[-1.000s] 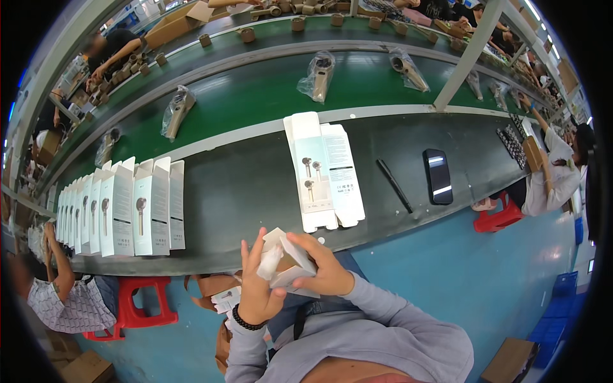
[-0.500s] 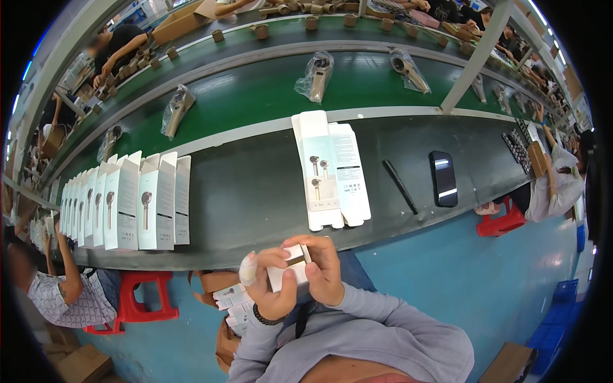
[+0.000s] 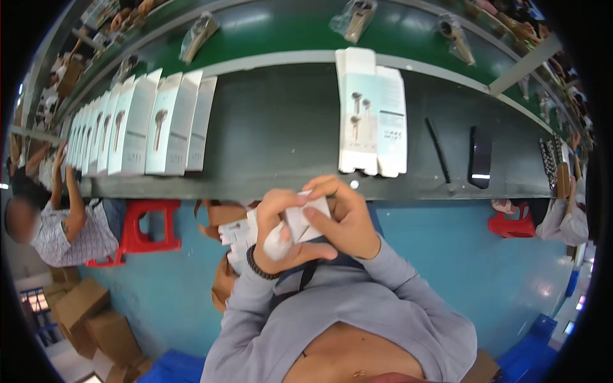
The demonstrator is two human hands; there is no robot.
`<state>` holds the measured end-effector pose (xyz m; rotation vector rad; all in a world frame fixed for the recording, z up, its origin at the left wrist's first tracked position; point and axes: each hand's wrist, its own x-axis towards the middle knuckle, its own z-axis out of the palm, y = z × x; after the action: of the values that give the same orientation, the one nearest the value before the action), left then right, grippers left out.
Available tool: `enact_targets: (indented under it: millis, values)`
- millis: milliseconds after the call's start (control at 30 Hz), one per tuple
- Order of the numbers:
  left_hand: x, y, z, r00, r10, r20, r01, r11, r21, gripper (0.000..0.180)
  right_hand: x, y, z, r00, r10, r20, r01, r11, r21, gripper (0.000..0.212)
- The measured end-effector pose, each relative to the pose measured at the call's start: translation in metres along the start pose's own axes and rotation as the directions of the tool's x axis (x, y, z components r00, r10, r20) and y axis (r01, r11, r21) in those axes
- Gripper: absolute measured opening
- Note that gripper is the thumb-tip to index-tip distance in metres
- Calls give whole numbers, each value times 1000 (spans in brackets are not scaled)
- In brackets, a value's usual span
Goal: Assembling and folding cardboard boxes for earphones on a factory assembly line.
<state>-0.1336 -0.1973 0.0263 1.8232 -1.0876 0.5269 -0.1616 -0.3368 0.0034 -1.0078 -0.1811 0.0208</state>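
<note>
Close to my body, both hands are around a small white cardboard box point(image 3: 297, 223) with its flap partly folded. My left hand point(image 3: 274, 220) grips it from the left; one finger has a white wrapping, and a dark beaded bracelet circles the wrist. From the right, my right hand point(image 3: 354, 223) presses its thumb on the box's top face while the fingers curl over the far edge. Beyond them, flattened printed cartons point(image 3: 359, 143) lie on the dark worktable point(image 3: 274, 140). Much of the small box is hidden by my fingers.
Several opened upright cartons point(image 3: 167, 127) stand in a row on the left. A black pen point(image 3: 438, 150) and a phone point(image 3: 480, 156) lie to the right. Bagged handheld devices point(image 3: 355, 20) rest on the green conveyor point(image 3: 274, 32). Below left is a brown container point(image 3: 220, 216) with white boxes. Co-workers sit either side.
My head view has tilted downward, so the table appears higher. My right thumb has moved onto the box's top, and the gap showing a brown inside is now covered. My left thumb is stretched out.
</note>
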Motion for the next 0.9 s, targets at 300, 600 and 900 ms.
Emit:
enact_targets:
  millis: [300,600,900]
  values:
    - [-6,3,1,999,-35,35,36,999,-31,114,-6,12,-1,1000,23,-20,-24,998,-54,44]
    - [-10,-8,-16,990,-125,-72,99,951,-291,109,-1,21,-6,947,-31,320,211,811,-545,125]
    - [10,3,-81,957,-272,95,284,948,-141,100,18,24,14,961,113,251,75,771,-633,86]
